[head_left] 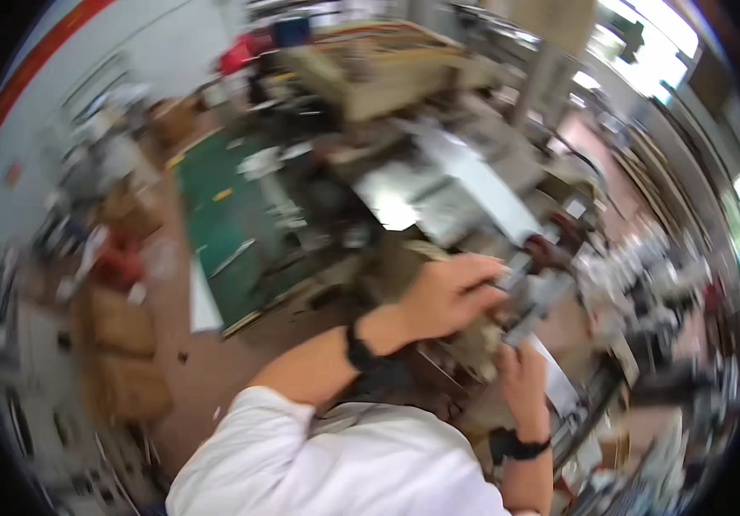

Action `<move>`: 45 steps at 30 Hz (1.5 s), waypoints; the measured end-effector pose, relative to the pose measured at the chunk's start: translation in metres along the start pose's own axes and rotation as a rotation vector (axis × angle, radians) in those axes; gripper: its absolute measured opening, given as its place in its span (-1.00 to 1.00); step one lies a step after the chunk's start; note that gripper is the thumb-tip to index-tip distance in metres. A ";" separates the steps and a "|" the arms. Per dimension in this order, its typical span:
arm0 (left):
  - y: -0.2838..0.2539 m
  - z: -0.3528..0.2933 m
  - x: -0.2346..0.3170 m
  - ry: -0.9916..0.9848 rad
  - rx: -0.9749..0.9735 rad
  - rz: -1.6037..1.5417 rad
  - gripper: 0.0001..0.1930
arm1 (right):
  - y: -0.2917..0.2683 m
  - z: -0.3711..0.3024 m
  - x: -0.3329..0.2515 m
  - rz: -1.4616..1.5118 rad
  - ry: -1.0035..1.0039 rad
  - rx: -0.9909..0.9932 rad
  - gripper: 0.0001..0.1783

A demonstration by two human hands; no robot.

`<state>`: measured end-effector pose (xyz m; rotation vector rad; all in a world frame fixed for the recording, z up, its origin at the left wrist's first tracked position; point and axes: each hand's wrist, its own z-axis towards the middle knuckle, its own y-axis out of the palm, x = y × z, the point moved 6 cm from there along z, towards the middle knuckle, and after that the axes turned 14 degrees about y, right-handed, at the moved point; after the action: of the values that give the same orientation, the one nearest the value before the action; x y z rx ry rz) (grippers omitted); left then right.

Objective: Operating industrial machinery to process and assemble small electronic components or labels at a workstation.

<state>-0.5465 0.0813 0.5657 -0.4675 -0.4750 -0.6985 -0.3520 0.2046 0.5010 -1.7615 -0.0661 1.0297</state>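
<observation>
At about four o'clock from the centre of the view, the left hand (pixel 452 297) has its fingers (pixel 482 273) curled together over a grey metal part (pixel 532 297) of a machine; motion blur keeps me from telling whether they truly pinch it. Just below, at five o'clock, the right hand (pixel 520 374) rises with its fingers (pixel 507 353) bent against the underside of the same metal part, touching or nearly so; their exact grip cannot be told. Both wrists wear black bands, and a white sleeve (pixel 336 464) fills the six o'clock edge.

Outward from the hands, a white sheet (pixel 555 383) lies just beside the right hand at four o'clock. A pale grey machine body (pixel 464 185) with a bright flat plate stands at one o'clock. A tan boxy bulk (pixel 387 73) sits at twelve o'clock, with a red thing (pixel 237 56) beside it at eleven. A green floor mat (pixel 220 219) with small yellow marks spreads at ten o'clock. Brown cardboard boxes (pixel 121 353) are stacked at eight o'clock, a red package (pixel 116 258) above them at nine. A red stripe (pixel 39 64) runs along the white wall at ten o'clock.
</observation>
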 end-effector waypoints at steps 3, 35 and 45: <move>-0.018 -0.006 0.027 0.083 0.212 0.090 -0.66 | -0.006 -0.005 -0.009 0.180 -0.150 -0.004 -0.69; -0.258 -0.215 -0.054 -1.002 0.109 1.247 -0.80 | 0.012 -0.009 -0.005 0.364 -0.116 -0.067 -0.72; -0.296 -0.222 -0.053 -0.905 0.214 1.276 -0.76 | 0.017 -0.008 0.005 0.464 -0.015 -0.048 -0.65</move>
<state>-0.7322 -0.2139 0.4321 -0.7461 -0.9296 0.8429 -0.3505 0.1937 0.4849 -1.8564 0.3253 1.3802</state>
